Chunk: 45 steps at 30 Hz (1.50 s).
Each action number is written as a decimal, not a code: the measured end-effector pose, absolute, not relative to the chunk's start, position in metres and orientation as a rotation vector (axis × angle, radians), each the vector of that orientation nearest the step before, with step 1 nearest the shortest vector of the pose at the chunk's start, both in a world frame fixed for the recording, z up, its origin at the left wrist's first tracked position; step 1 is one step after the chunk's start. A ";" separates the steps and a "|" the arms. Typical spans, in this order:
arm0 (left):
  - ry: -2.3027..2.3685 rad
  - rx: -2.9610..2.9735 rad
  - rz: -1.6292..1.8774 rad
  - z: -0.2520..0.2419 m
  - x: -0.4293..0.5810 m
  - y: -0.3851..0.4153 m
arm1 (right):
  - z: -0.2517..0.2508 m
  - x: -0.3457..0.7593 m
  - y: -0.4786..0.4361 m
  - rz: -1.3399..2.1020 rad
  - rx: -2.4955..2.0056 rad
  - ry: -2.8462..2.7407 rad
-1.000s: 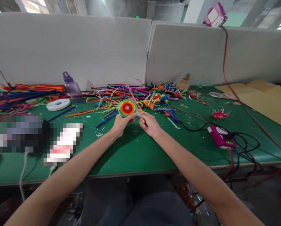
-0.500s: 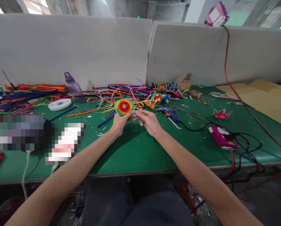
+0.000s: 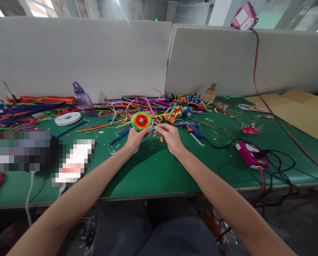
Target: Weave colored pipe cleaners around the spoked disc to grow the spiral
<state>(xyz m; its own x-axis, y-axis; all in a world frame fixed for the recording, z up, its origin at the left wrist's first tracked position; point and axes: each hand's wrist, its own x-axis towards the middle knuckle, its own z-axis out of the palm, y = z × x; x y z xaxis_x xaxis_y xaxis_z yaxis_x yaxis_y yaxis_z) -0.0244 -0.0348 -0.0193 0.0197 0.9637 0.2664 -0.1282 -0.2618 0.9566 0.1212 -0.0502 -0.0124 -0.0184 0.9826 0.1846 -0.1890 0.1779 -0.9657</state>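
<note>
In my left hand (image 3: 134,139) is a round disc (image 3: 142,121) of coiled pipe cleaners, with rings running from a red middle through orange and yellow to green. My left thumb and fingers are closed on its lower edge. My right hand (image 3: 168,135) is pinched shut just right of the disc, at a thin bluish strand (image 3: 152,128) that spans the small gap between my hands. Whether this strand joins the disc is too small to tell. Both hands are raised above the green table (image 3: 159,170).
Piles of pipe cleaners (image 3: 41,101) line the partition. A purple bottle (image 3: 82,97) and white roll (image 3: 67,118) stand left. Right are star-patterned pieces (image 3: 178,111), a blue glue gun (image 3: 192,129), a red spiky piece (image 3: 250,129) and a magenta power box (image 3: 252,155) with cables.
The disc and my left hand have shifted slightly to the right. My right fingers have moved a little, and the bluish strand between my hands shows longer.
</note>
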 end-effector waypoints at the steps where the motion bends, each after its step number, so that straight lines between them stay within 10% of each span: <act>1: 0.965 1.382 1.420 -0.018 -0.026 -0.035 | -0.013 0.122 -0.050 1.166 -0.946 -1.211; 13: 1.401 1.997 1.258 -0.012 -0.029 -0.043 | 0.011 0.122 -0.061 -0.384 -0.903 -2.043; 45: 1.239 2.273 1.163 -0.006 -0.048 -0.042 | 0.070 0.110 -0.074 0.093 -1.069 -2.476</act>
<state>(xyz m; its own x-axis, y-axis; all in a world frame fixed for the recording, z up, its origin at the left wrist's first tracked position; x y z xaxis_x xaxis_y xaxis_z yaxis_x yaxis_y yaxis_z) -0.0478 -0.0418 -0.0057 0.2995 0.8060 0.5105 0.5605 -0.5817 0.5895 0.1096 -0.0743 0.0701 -0.6049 0.7064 0.3676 0.6770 0.6992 -0.2297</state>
